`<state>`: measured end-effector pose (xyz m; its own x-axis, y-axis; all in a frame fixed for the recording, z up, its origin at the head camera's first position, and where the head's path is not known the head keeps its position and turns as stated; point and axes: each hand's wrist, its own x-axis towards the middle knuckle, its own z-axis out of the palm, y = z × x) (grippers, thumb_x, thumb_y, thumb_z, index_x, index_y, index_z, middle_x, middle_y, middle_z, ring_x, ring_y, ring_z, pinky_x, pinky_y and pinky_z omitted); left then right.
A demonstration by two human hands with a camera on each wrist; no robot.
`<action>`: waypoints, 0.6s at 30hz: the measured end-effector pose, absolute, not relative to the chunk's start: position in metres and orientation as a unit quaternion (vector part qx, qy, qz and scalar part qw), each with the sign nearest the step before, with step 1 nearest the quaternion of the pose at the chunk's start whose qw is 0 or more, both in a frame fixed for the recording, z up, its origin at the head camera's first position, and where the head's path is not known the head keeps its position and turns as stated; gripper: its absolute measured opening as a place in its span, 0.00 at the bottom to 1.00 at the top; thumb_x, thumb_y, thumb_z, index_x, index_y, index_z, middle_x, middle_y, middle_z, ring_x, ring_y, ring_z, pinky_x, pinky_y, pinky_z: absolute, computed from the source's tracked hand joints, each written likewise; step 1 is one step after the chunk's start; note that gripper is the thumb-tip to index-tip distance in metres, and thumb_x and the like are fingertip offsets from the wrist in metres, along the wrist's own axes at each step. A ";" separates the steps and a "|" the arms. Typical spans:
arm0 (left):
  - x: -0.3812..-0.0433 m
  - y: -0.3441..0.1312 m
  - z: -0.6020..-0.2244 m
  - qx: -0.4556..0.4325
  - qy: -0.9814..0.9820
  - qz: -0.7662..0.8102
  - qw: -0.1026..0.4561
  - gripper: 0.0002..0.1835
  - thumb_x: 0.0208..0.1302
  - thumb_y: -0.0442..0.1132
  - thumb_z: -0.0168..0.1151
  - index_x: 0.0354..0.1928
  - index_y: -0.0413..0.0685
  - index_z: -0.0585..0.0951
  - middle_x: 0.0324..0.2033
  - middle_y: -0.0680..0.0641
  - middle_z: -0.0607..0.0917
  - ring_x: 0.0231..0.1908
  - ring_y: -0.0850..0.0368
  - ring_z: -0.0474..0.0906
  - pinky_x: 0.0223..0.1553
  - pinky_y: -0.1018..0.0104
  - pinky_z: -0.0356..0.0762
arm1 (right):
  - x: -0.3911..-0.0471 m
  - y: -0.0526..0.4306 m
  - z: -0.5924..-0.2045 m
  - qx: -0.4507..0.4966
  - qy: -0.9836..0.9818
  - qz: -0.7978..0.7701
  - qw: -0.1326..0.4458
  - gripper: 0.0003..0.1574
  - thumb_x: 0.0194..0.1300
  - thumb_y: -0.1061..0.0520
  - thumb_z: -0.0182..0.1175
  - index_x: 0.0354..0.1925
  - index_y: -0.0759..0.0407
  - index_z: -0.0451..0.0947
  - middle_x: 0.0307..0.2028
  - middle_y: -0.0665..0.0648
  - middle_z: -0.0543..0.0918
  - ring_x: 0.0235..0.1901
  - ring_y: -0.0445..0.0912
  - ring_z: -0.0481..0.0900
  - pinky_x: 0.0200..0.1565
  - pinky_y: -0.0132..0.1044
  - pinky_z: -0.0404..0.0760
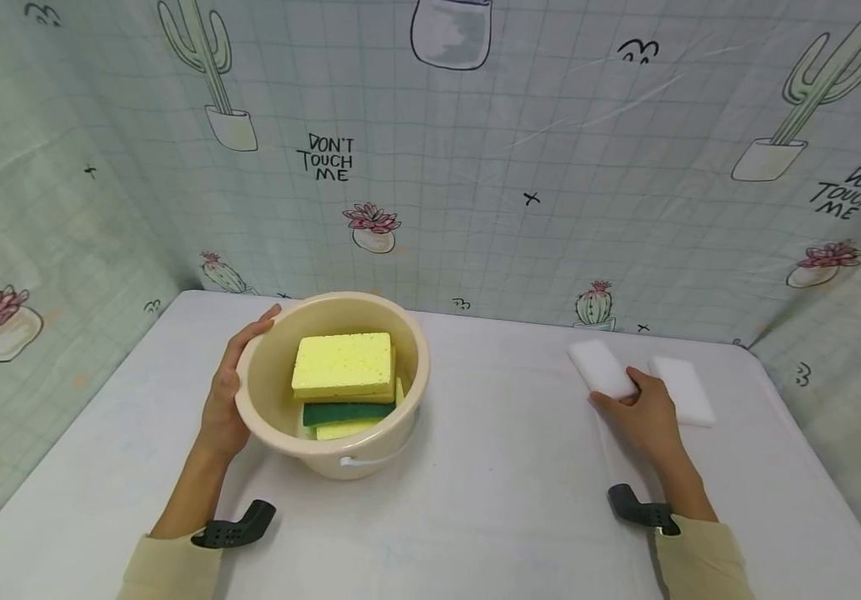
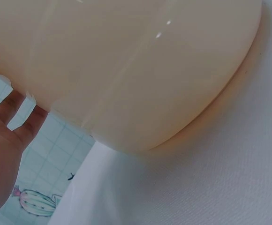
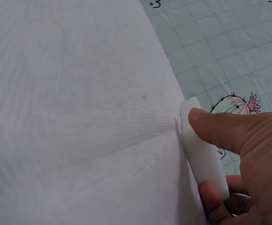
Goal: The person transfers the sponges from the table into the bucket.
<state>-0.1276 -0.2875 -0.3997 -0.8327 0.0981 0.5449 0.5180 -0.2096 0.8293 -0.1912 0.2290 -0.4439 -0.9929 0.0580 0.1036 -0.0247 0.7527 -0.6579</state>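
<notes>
Here, left hand (image 1: 223, 407) spreads against a glossy round bucket (image 1: 274, 367); right hand (image 1: 648, 415) pinches a matte block (image 1: 599, 367).

A grid-patterned cloth (image 1: 460, 225) printed with potted cacti (image 1: 796, 118) hangs behind a white tabletop (image 1: 490, 517).

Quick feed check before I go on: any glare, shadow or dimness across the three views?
Head view: bright, faint shadow beside the bucket, both white blocks low in contrast against the white table; left wrist view: dimmer, small glints on the bucket, shadow along its base; right wrist view: also dim, shadow beside the white block.
</notes>
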 end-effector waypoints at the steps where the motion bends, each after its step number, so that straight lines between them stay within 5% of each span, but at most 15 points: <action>1: -0.128 -0.287 -0.400 -0.251 -0.612 -0.736 0.142 0.35 0.68 0.57 0.48 0.70 0.44 0.62 0.73 0.43 0.53 0.71 0.48 0.48 0.64 0.68 0.60 | -0.191 0.228 -0.443 -0.011 -0.934 0.352 0.059 0.51 0.60 0.46 0.67 0.64 0.80 0.58 0.49 0.74 0.71 0.39 0.56 0.75 0.35 0.40 0.75; 7: -0.127 -0.288 -0.399 -0.252 -0.609 -0.738 0.142 0.34 0.68 0.57 0.48 0.70 0.44 0.61 0.73 0.43 0.53 0.71 0.48 0.48 0.64 0.69 0.60 | -0.191 0.229 -0.437 -0.026 -0.931 0.361 0.034 0.51 0.60 0.41 0.64 0.65 0.76 0.59 0.50 0.72 0.72 0.43 0.57 0.73 0.37 0.42 0.73; 18: -0.127 -0.286 -0.398 -0.252 -0.608 -0.740 0.141 0.34 0.68 0.57 0.48 0.70 0.44 0.61 0.73 0.43 0.52 0.71 0.49 0.48 0.64 0.69 0.59 | -0.185 0.229 -0.414 -0.028 -0.897 0.442 -0.007 0.55 0.58 0.34 0.63 0.72 0.59 0.55 0.66 0.67 0.61 0.50 0.55 0.77 0.37 0.37 0.76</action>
<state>-0.1266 -0.2862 -0.3978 -0.8334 0.0983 0.5439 0.5147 -0.2208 0.8285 -0.1847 0.2294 -0.4143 -0.9984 0.0434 -0.0371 0.0558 0.6079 -0.7921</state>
